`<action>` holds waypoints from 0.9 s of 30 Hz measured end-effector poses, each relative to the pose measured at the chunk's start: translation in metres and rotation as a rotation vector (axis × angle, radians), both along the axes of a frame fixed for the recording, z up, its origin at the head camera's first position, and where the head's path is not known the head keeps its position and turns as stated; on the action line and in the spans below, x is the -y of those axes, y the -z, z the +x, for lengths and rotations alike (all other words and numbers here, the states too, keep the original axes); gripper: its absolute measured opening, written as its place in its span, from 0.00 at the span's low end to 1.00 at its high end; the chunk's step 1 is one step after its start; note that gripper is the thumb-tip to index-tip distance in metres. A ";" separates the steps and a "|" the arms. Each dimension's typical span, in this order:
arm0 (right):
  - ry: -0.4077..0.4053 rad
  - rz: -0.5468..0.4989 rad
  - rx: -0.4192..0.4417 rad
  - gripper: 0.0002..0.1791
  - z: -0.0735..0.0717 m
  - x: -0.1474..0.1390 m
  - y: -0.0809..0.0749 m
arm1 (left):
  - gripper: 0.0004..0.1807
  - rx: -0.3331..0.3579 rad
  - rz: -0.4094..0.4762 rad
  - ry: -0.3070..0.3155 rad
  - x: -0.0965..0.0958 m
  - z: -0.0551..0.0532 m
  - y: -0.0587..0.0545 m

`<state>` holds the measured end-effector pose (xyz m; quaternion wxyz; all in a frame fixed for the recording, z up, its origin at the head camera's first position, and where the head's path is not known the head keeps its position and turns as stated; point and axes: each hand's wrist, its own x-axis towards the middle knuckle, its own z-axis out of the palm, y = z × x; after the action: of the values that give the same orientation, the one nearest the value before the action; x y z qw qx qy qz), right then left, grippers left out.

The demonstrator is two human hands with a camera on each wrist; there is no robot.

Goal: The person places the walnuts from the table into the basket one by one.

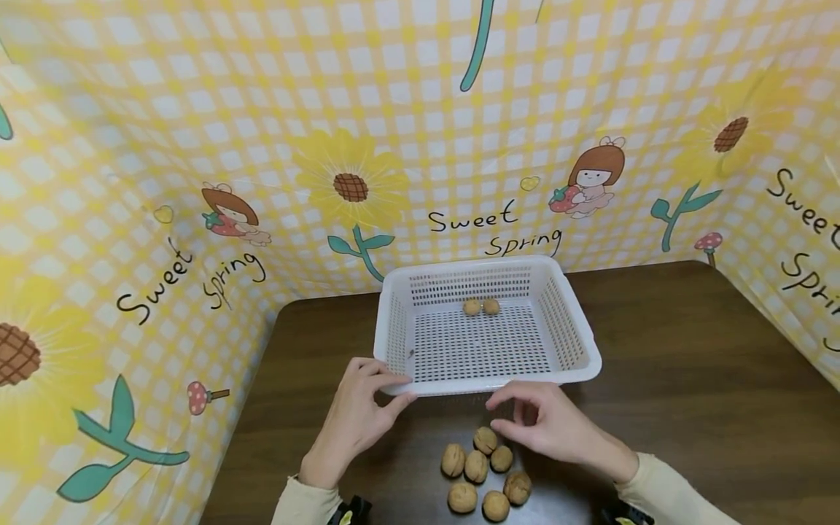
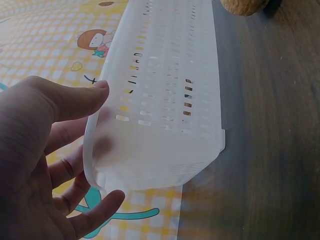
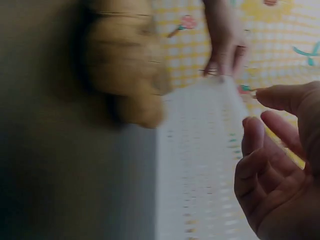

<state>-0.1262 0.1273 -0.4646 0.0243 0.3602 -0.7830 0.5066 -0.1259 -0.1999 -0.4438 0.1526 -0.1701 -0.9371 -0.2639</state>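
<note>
A white plastic basket (image 1: 488, 385) with slotted walls stands on the table, two walnuts (image 1: 472, 307) lying near its back wall. My left hand (image 1: 361, 412) grips its near left corner; in the left wrist view the thumb (image 2: 82, 100) lies on the outer side of the rim, the other fingers on the far side. Just off the near rim, right of centre, my right hand (image 1: 551, 423) hovers with thumb and fingers bent loosely apart, holding nothing. Several walnuts (image 1: 475, 467) lie loose in front of the basket, close to the right fingertips. The right wrist view is blurred.
The dark wooden table (image 1: 669, 350) extends on both sides of the basket. Behind and to the left hangs a yellow checked cloth (image 1: 420, 109) with printed flowers and lettering, near the basket's back edge. A tiny dark speck (image 1: 411, 354) shows inside the basket at left.
</note>
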 end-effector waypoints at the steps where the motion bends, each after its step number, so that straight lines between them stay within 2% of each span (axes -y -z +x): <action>1: -0.020 0.009 -0.002 0.11 0.001 0.001 0.006 | 0.11 -0.002 -0.002 -0.002 0.000 0.000 0.000; 6: -0.097 0.053 0.085 0.12 0.003 0.002 0.028 | 0.11 -0.004 -0.008 0.001 0.000 0.000 -0.001; 12: -0.111 0.060 0.151 0.13 0.000 0.001 0.045 | 0.11 -0.031 -0.004 0.011 -0.001 0.000 -0.001; 17: -0.111 0.089 0.163 0.14 -0.001 0.000 0.049 | 0.11 -0.002 -0.004 0.000 -0.001 0.001 -0.001; 22: -0.118 0.165 0.151 0.16 -0.003 0.000 0.052 | 0.11 0.000 -0.006 -0.003 -0.002 0.001 -0.002; 27: -0.114 0.188 0.145 0.16 -0.004 0.001 0.054 | 0.11 0.007 -0.003 -0.002 -0.002 0.000 -0.001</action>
<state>-0.1300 0.1262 -0.5183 -0.0949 0.3672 -0.8051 0.4560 -0.1257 -0.1977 -0.4423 0.1496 -0.1683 -0.9382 -0.2629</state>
